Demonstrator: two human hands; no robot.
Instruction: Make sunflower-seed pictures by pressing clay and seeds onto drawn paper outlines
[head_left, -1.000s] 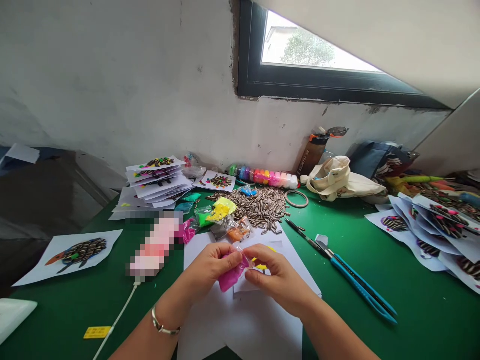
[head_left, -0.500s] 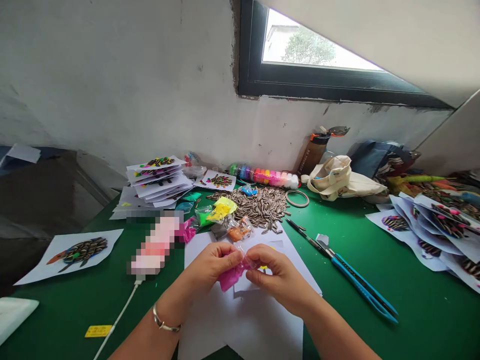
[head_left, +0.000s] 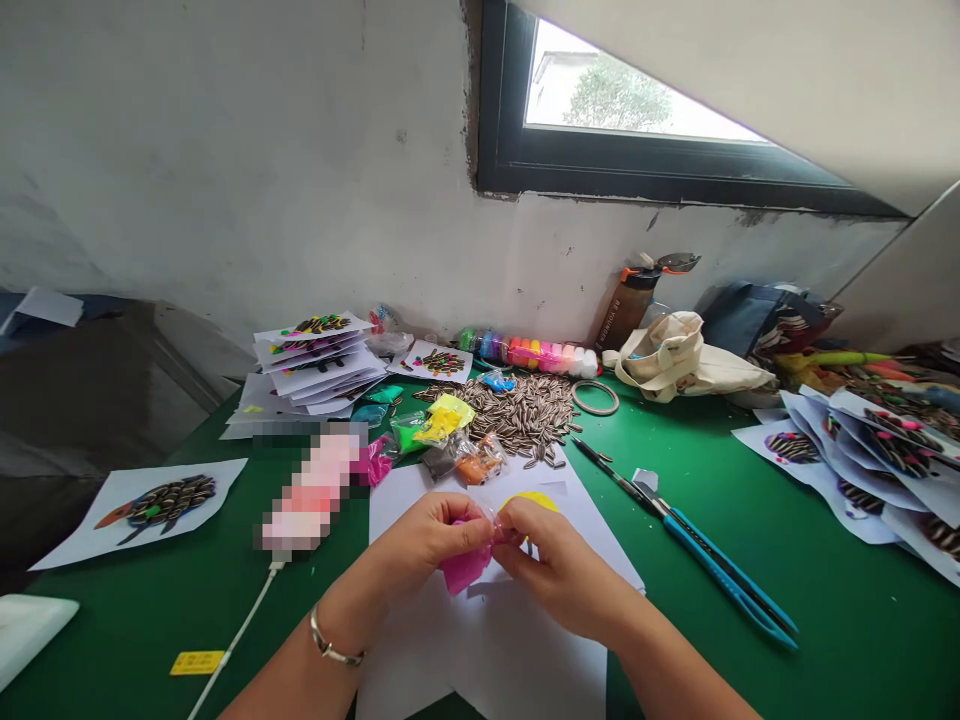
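My left hand [head_left: 431, 545] and my right hand [head_left: 551, 565] meet above white paper sheets [head_left: 495, 640] on the green table [head_left: 750, 520]. Both pinch a small clear plastic bag of pink clay [head_left: 465, 565], the left at its body, the right at its top edge. The fingers of both hands are closed on the bag. A yellow clay shape [head_left: 534, 497] lies on the paper just behind my right hand.
Behind the hands lie small clay bags [head_left: 439, 425] and a pile of sunflower seeds [head_left: 525, 412]. Blue-handled scissors [head_left: 720, 570] and a pen [head_left: 611, 472] lie to the right. Finished seed pictures are stacked left [head_left: 315, 350] and right [head_left: 862, 450]. A white cable [head_left: 232, 640] runs at the left.
Both hands have dropped slightly toward the paper with the pink bag. The yellow shape behind my right hand now shows more.
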